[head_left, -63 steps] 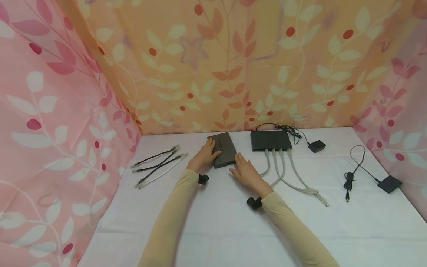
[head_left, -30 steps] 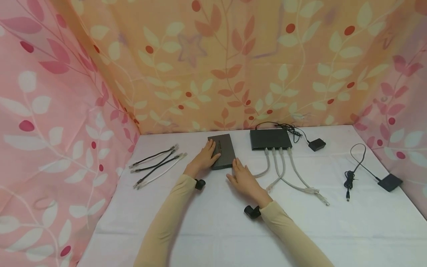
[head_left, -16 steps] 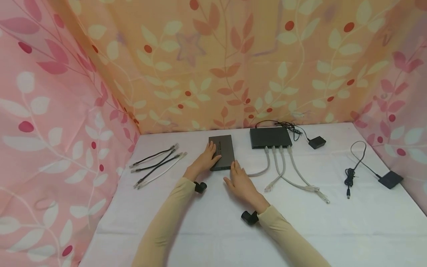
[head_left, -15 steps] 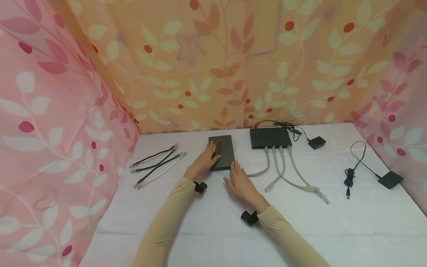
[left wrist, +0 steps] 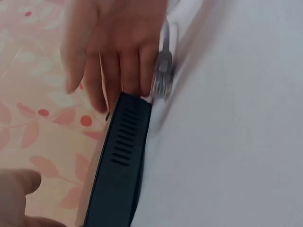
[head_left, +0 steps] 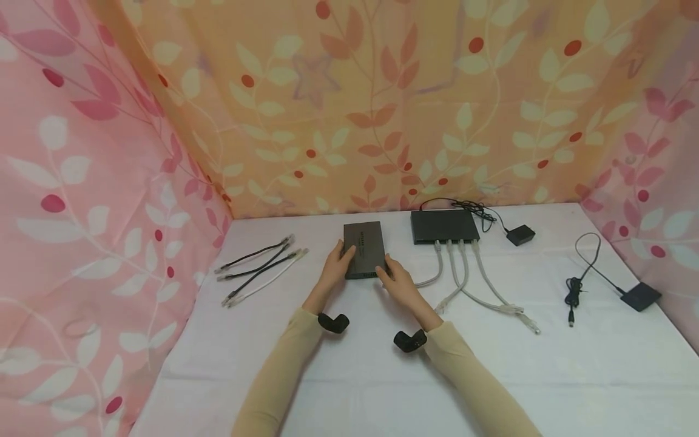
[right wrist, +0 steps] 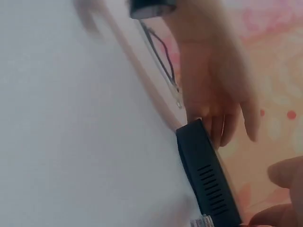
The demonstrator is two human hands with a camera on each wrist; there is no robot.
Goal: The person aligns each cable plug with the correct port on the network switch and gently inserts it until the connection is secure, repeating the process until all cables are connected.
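Observation:
A dark grey network switch [head_left: 366, 246] lies on the white-covered table, its vented side [left wrist: 124, 137] facing me. My left hand [head_left: 331, 267] is at its left edge, fingers along the side and thumb over the top. At the right edge my right hand [head_left: 401, 283] has its fingers against the side, its thumb over the near corner. In both wrist views the thumbs look clear of the top, with fingers fairly straight. Some fingertips are hidden behind the casing. To the right stands a black network switch [head_left: 445, 226] with several grey Ethernet cables [head_left: 440, 267] plugged in.
Several short black and white cables [head_left: 262, 270] lie at the left. A black power adapter [head_left: 520, 235] with a bundled cord sits behind right. Another adapter [head_left: 641, 297] with its cord lies near the right edge. Patterned cloth [head_left: 327, 121] surrounds the table.
The grey switch was slightly turned and now lies straight. My left hand has come off its top to the left edge; my right hand has shifted along the right side, thumb now above it.

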